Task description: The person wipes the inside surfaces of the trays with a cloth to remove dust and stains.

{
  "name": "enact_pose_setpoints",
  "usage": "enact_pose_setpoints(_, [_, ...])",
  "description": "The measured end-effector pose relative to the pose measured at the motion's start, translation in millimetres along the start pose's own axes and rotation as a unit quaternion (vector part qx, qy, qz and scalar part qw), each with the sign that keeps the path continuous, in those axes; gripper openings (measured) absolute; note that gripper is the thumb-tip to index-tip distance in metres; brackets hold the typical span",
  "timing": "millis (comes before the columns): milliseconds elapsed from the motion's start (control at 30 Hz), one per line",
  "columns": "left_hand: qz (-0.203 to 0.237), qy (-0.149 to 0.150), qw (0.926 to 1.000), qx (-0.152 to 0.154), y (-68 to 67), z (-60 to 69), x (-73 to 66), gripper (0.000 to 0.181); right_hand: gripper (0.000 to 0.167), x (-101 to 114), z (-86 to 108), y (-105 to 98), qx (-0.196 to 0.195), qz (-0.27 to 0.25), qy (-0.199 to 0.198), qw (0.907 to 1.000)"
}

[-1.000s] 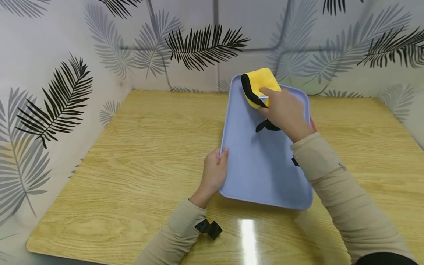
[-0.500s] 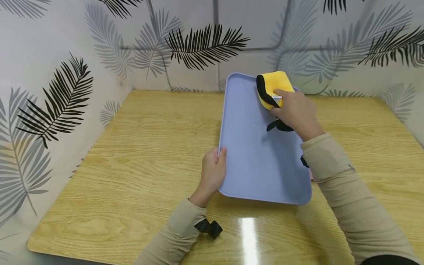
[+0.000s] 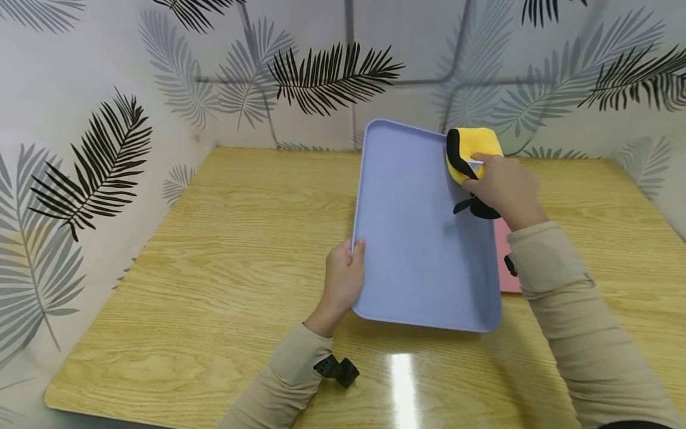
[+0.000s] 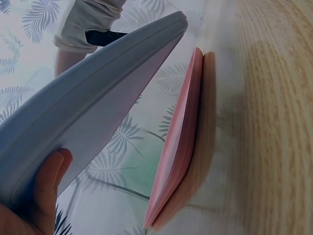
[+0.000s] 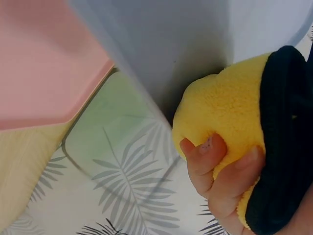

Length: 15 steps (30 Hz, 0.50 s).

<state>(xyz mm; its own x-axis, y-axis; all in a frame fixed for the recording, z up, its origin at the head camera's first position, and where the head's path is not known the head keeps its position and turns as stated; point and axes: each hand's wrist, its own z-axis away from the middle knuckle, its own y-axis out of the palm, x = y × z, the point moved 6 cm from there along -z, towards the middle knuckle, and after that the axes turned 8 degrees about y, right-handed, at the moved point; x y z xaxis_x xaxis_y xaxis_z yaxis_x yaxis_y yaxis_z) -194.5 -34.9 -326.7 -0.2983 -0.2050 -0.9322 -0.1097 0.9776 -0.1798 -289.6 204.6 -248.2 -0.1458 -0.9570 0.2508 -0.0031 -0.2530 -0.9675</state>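
A blue rectangular tray (image 3: 418, 250) is held above the table, its underside visible in the left wrist view. My left hand (image 3: 345, 277) grips its left long edge, with the thumb on the upper face and fingers (image 4: 48, 183) underneath. At the tray's far right corner, my right hand (image 3: 508, 189) holds a yellow cleaning cloth (image 3: 479, 143) with black edging and a small white label. In the right wrist view the bunched yellow cloth (image 5: 220, 105) touches the tray's inner side by the rim, and curled fingers (image 5: 234, 183) press into it.
A pink tray (image 3: 508, 265) lies on the wooden table (image 3: 241, 238), partly covered from above by the blue tray and right arm. A wall covering (image 3: 332, 77) with leaf patterns rises behind the table's far edge.
My right hand has slid the cloth rightward across the tray's far end to its right corner. More of the pink tray shows now. The left hand keeps its grip, nearly still.
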Motion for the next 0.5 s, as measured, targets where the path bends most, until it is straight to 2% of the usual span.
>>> enact_pose_setpoints(200, [0.001,-0.001,1.0,0.004,1.2,-0.6,0.4,0.027,0.058,-7,0.2,1,0.006,0.001,0.012,0.9999])
enact_pose_setpoints(500, [0.002,0.0,0.9999,0.013,2.4,-0.8,-0.2,0.028,0.056,-13,5.2,-3,0.008,0.008,0.008,0.9999])
